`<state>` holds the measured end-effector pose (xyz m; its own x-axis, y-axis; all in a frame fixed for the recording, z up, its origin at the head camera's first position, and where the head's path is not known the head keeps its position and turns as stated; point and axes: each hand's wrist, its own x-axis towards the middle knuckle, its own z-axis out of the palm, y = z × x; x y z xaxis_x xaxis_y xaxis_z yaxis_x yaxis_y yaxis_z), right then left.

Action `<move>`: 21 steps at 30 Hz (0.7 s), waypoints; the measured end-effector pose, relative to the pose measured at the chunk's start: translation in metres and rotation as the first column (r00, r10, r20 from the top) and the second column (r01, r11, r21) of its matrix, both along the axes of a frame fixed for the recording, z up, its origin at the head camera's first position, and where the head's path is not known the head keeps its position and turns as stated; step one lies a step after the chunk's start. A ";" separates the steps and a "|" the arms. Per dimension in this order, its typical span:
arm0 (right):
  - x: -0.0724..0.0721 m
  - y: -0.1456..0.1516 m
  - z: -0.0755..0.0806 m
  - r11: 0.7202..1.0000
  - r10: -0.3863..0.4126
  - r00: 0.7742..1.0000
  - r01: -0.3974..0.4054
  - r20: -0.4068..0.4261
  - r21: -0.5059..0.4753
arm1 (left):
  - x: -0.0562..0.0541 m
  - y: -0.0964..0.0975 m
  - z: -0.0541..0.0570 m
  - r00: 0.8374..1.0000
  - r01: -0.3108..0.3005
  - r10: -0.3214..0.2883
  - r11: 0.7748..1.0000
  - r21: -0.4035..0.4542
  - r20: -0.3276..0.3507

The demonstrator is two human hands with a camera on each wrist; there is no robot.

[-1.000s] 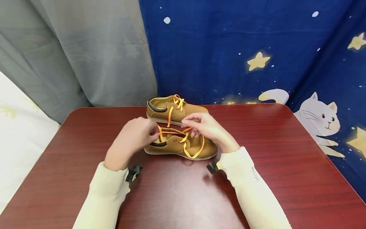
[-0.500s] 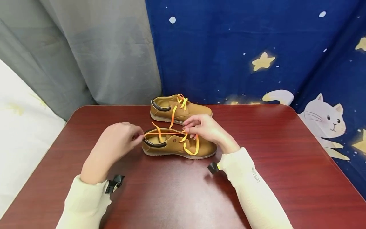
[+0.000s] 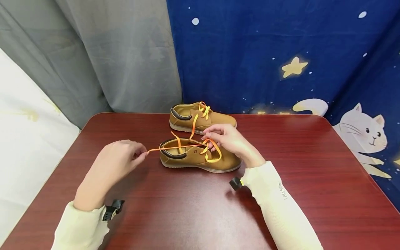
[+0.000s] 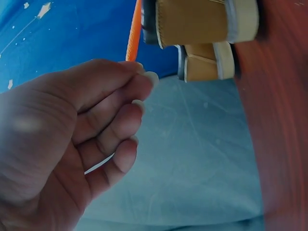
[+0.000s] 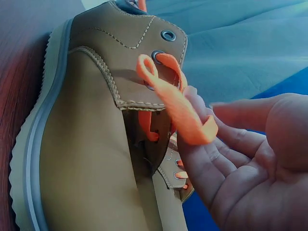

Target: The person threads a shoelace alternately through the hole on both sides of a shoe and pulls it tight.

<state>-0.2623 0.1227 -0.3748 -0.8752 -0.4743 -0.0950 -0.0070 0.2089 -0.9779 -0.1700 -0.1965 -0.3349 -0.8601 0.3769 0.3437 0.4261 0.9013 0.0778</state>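
Note:
A tan lace-up shoe (image 3: 184,161) stands on the table with its toe to the right. My left hand (image 3: 120,159) is left of its heel and pinches the end of an orange shoelace (image 4: 134,43) between thumb and index finger. From there the lace runs nearly straight over the shoe opening to the eyelets. Above the toe is my right hand (image 3: 229,140), fingers loosely bent. In the right wrist view a slack loop of shoelace (image 5: 178,108) drapes over its index finger, the thumb apart from it. Another lace end (image 3: 178,139) sticks up from the opening.
A matching tan shoe (image 3: 223,120) stands just behind, its lace (image 3: 194,126) partly hanging down the side. Both are on a dark red wooden table (image 3: 187,201). Grey and blue curtains (image 3: 234,52) hang behind the table's far edge.
My left hand has moved left and toward me, drawing the lace out past the shoe's heel. The lace loop by my right hand has become smaller; that hand has hardly moved.

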 end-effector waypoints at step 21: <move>-0.009 0.020 -0.007 0.933 0.257 0.946 -0.189 -0.198 0.305 | 0.031 -0.047 -0.015 0.999 -0.033 0.033 0.999 -0.010 -0.029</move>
<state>-0.2711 0.1426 -0.3821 -0.7632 -0.6434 -0.0603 -0.3032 0.4389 -0.8458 -0.1390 -0.2430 -0.3504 -0.8620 0.3524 0.3644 0.3982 0.9156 0.0563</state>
